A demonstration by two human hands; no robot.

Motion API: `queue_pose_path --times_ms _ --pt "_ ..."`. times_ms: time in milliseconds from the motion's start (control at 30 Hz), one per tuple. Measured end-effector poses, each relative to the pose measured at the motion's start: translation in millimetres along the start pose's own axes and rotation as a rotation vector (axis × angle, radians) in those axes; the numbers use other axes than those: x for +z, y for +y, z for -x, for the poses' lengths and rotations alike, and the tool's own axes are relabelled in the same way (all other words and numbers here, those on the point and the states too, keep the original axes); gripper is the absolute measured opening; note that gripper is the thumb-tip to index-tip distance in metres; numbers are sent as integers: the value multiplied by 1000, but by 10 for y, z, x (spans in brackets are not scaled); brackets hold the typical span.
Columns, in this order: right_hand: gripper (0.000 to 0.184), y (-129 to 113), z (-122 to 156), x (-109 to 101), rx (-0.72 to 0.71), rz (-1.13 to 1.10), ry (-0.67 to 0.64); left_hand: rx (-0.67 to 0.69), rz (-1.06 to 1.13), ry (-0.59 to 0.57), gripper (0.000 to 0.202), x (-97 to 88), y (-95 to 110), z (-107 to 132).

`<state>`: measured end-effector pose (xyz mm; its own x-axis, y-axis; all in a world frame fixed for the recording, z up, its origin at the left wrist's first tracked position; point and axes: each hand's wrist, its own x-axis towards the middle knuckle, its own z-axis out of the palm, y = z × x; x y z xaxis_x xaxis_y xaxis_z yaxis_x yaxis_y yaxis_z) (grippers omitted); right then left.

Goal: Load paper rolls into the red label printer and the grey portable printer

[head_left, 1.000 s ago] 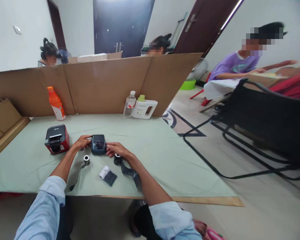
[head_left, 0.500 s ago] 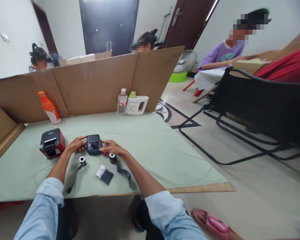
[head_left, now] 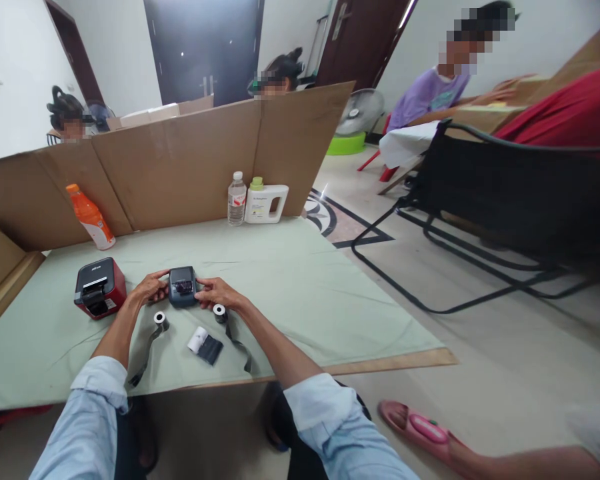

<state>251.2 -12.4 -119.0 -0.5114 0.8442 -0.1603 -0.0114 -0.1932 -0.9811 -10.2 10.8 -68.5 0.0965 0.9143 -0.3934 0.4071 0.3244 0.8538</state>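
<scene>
A small dark grey printer (head_left: pixel 182 286) lies on the green cloth of the table (head_left: pixel 290 280). My left hand (head_left: pixel 150 288) grips its left side and my right hand (head_left: pixel 215 293) grips its right side, fingers curled against it. In front of the printer lie a roll with a dark trailing strip (head_left: pixel 159 321), a white roll on a dark sheet (head_left: pixel 203 344), and another roll with a dark strip (head_left: pixel 221 312) just under my right hand.
A red and black printer (head_left: pixel 100 287) stands to the left. An orange bottle (head_left: pixel 91 216), a water bottle (head_left: pixel 237 199) and a white jug (head_left: pixel 265 201) stand by the cardboard screen (head_left: pixel 180 160). A black folding frame (head_left: pixel 505 213) is at the right. Other people sit beyond.
The view has swung to the right and down a little. Both hands stay on the small dark printer, which has hardly moved on the cloth.
</scene>
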Motion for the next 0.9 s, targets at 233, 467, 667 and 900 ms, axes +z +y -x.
queue_pose_path --times_ms 233,467,667,900 --pt "85 -31 30 13 2 -1 -3 -21 -47 41 80 44 57 28" --pt "87 -42 32 26 -1 15 4 -31 -91 76 80 69 95 48" --pt "89 -69 53 21 -10 25 -19 -15 -88 68 77 58 84 43" --pt "84 -78 66 7 -21 40 -31 -19 -26 -11 82 -3 10 4"
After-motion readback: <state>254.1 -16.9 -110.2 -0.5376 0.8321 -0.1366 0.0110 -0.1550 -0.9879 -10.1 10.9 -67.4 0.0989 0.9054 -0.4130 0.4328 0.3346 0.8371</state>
